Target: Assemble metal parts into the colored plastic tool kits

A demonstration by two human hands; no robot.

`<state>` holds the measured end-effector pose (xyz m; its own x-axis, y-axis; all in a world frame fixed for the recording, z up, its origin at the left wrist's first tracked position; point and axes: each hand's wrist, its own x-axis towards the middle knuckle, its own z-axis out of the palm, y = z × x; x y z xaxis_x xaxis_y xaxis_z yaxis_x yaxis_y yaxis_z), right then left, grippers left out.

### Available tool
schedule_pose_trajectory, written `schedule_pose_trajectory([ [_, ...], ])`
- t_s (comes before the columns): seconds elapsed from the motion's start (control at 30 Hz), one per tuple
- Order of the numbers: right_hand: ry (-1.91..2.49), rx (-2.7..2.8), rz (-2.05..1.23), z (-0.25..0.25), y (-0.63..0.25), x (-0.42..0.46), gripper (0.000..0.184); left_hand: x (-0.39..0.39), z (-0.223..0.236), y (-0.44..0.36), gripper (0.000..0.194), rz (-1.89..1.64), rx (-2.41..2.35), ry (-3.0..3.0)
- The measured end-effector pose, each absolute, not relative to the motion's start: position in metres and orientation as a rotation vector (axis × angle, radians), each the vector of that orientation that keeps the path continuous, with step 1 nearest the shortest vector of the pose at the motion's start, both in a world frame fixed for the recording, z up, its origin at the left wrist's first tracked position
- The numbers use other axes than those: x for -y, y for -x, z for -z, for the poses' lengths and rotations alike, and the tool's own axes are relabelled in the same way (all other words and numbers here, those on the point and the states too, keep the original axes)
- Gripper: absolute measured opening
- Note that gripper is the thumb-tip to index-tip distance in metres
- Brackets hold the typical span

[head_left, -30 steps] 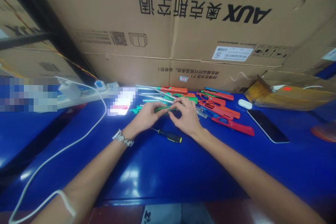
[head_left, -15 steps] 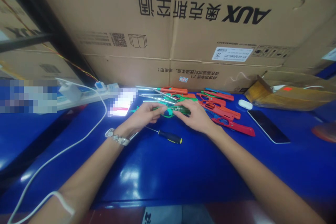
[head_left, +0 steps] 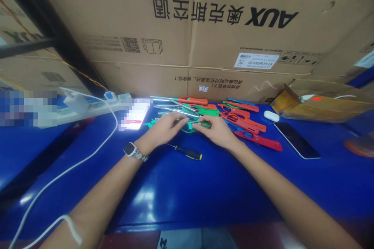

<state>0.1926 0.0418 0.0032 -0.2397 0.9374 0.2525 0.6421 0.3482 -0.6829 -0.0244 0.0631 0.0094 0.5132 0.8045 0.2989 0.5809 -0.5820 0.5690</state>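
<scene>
Both hands meet over a green plastic lighter-shaped tool [head_left: 196, 125] lying on the blue table [head_left: 181, 190]. My left hand [head_left: 163, 129], with a watch on the wrist, pinches its left end near the thin metal tube. My right hand [head_left: 217, 131] grips its right end, fingers curled over the green handle. Just beyond the hands lies a pile of red, orange and green tools [head_left: 233, 118] of the same kind with long metal tubes. A small screwdriver [head_left: 187, 151] with a black and yellow handle lies just in front of the hands.
A large AUX cardboard box [head_left: 204, 27] walls off the back. A dark phone [head_left: 295, 139] and a white earbud case [head_left: 271, 115] lie at the right by a flat cardboard piece [head_left: 321, 105]. A lit phone [head_left: 134, 116], power strip [head_left: 96, 103] and white cable [head_left: 67, 171] are at the left.
The hands have shifted slightly with the green tool, from in front of the pile to lower against the table. The left wrist has turned so the watch face shows.
</scene>
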Motion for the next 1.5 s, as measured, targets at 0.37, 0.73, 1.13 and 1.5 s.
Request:
schedule_pose_trajectory([
  [0.37, 1.323, 1.696, -0.759, 0.001, -0.192, -0.038, 0.038, -0.027, -0.022, 0.006, 0.048, -1.002, -1.459, -2.052],
  [0.73, 1.294, 1.562, -0.748, 0.008, -0.170, -0.019, 0.034, -0.033, -0.003, -0.019, 0.039, -1.211, -1.072, -1.288],
  [1.13, 1.232, 1.497, -0.813, 0.015, -0.168, -0.021, 0.034, -0.032, -0.007, -0.015, 0.034, -1.184, -0.939, -1.311],
  [1.5, 1.183, 1.400, -0.912, 0.012, -0.165, -0.021, 0.039, -0.034, -0.008, -0.012, 0.035, -1.243, -0.979, -1.157],
])
